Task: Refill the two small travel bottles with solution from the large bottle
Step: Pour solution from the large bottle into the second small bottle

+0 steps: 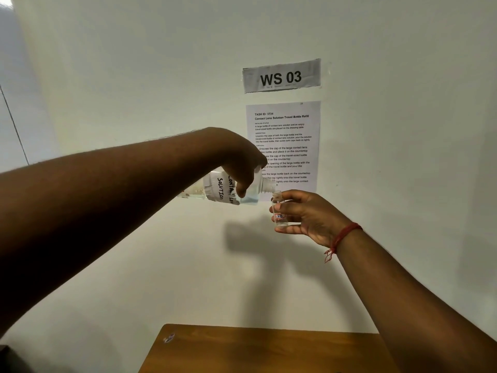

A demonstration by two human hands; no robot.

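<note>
Left forearm fills the left side of frame, nearest the cam, reaching up-right to centre. Wooden counter at bottom centre, only its far edge and a bare strip visible, small scuff near its top-left corner. Right forearm comes in from lower right, red thread bracelet on the wrist. Left hand clamped over the large bottle from above, just left of centre; bottle tipped roughly horizontal, open neck pointing right, handwritten label w/ "SOLUTION", clear liquid pooled toward the neck end. Right hand closed round the small travel bottle, held upright, uncapped, small label reads "178" or similar. Large bottle's mouth sits just above/beside the small one's opening; can't tell if touching. Both held in air against the wall. On wall, upper right of centre: sign "WS 03", below it a task sheet, partly hidden by the hands.
</note>
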